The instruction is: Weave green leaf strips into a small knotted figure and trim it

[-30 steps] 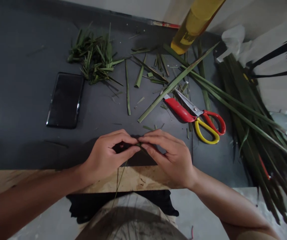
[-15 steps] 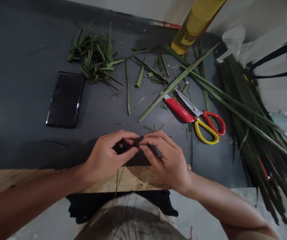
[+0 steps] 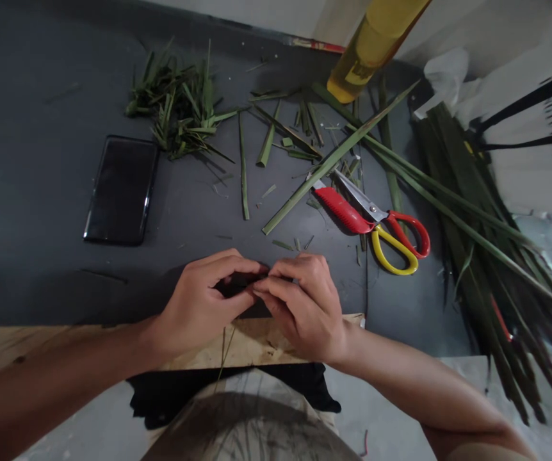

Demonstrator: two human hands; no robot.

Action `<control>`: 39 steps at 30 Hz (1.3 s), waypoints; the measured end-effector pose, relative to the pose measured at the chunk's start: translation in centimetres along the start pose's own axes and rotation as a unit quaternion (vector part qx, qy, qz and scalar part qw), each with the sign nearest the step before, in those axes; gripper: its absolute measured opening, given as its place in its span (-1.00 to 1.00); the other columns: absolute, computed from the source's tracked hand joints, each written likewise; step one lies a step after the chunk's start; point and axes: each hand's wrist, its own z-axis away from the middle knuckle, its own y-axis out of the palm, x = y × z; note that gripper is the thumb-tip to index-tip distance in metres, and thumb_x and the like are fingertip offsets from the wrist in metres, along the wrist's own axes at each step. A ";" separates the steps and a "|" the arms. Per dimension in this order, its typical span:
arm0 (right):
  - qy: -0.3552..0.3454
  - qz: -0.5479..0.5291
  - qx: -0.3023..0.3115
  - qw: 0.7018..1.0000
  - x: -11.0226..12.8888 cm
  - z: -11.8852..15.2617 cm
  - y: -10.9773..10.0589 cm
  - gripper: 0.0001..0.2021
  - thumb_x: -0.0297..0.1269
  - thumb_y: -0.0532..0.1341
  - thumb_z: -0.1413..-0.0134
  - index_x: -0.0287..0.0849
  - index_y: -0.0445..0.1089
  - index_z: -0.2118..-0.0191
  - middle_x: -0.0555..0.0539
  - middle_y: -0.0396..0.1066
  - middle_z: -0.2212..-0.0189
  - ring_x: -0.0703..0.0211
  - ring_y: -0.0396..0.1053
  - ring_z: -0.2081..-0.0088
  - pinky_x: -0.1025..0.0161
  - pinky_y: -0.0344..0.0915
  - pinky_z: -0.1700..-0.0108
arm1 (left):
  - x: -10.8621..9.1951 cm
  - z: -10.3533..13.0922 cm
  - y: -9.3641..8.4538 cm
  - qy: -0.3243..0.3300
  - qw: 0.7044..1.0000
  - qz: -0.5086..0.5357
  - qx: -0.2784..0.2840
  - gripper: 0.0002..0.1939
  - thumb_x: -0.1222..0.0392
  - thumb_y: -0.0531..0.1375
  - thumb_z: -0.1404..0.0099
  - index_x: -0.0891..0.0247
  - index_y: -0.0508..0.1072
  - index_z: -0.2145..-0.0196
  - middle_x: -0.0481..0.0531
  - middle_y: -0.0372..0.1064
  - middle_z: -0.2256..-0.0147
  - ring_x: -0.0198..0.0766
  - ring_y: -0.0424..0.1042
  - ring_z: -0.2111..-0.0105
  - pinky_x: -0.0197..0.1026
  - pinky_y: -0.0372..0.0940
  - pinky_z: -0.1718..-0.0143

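Left of the scissors [image 3: 374,211], the table [image 3: 40,282] stretches past a black phone [image 3: 121,191]; right of them, a leaf bundle [image 3: 453,160] crowds the side. The wooden front edge [image 3: 250,346] lies on their near side. Near-left of the scissors, the left hand [image 3: 203,298] and right hand [image 3: 307,307] pinch narrowly on a small dark piece [image 3: 259,277], largely hidden by the fingertips. Below hangs a thin strand [image 3: 225,352]. The right fingers curl more tightly; both forearms slant inward.
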 end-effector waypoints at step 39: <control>0.256 -0.251 0.012 0.933 -0.5 -1.1 -0.8 -0.91 -0.41 0.32 -0.27 -0.12 0.58 0.18 -0.03 0.63 0.32 0.24 0.55 0.34 0.26 0.52 0.24 | 0.2 -0.3 -0.4 0.082 0.997 0.015 -0.009 -0.81 0.42 0.39 -0.31 0.12 0.66 0.22 -0.03 0.64 0.25 -0.31 0.61 0.28 -0.31 0.48 0.19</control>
